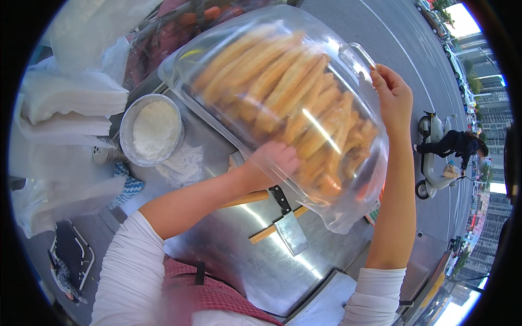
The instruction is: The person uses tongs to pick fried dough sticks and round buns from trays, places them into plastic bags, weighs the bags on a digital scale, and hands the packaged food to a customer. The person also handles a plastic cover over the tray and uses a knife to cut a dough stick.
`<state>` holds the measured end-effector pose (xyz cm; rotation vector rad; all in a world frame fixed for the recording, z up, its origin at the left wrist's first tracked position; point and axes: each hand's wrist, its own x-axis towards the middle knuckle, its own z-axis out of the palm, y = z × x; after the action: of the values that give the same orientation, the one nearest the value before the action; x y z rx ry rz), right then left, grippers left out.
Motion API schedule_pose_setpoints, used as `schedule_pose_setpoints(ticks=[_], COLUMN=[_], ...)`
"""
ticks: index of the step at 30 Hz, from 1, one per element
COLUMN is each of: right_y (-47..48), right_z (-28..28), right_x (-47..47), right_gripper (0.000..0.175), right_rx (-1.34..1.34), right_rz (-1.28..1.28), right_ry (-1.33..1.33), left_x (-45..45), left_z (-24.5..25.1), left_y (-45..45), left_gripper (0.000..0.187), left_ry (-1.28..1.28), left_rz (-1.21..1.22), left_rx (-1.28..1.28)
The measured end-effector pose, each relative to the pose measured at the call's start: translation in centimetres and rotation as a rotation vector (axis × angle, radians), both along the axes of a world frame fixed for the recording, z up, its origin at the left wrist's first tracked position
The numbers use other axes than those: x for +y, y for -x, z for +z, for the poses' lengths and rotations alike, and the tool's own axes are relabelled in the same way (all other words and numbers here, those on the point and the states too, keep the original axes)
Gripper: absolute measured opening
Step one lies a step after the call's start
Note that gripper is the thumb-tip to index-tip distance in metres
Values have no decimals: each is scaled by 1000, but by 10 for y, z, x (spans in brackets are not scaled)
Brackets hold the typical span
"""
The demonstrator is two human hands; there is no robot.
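My right hand (392,93) grips the clear handle of a transparent plastic food cover (310,199), which is tilted over a heap of fried dough sticks (281,89). Curled fingers of my left hand (275,161) show through the plastic at the cover's near edge, close to the dough sticks. Whether they pinch anything is hidden. Just below that hand lies a cleaver (292,234) with a black handle. Its blade rests across a thin wooden stick (263,235). Another wooden rod (251,198) is partly covered by my left forearm.
A tub of white flour (157,130) stands at left, with spilled flour (185,165) beside it on the steel counter (228,252). Nearby are a metal shaker (107,154), a blue-patterned cloth (129,188) and stacked paper bags (77,100). A person rides a scooter (434,163) on the road.
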<state>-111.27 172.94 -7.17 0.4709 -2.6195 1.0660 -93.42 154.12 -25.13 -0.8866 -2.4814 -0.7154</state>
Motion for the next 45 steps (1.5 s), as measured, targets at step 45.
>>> schedule_pose_setpoints(ticks=[45], right_y=[21], right_z=[-3], right_x=[30], right_gripper=[32], right_rx=[-89], right_rz=[-6], right_ry=[-35], left_x=[-11], left_z=[16], left_y=[25], left_gripper=[6], left_ry=[290], left_rz=[-184], left_rx=[-321])
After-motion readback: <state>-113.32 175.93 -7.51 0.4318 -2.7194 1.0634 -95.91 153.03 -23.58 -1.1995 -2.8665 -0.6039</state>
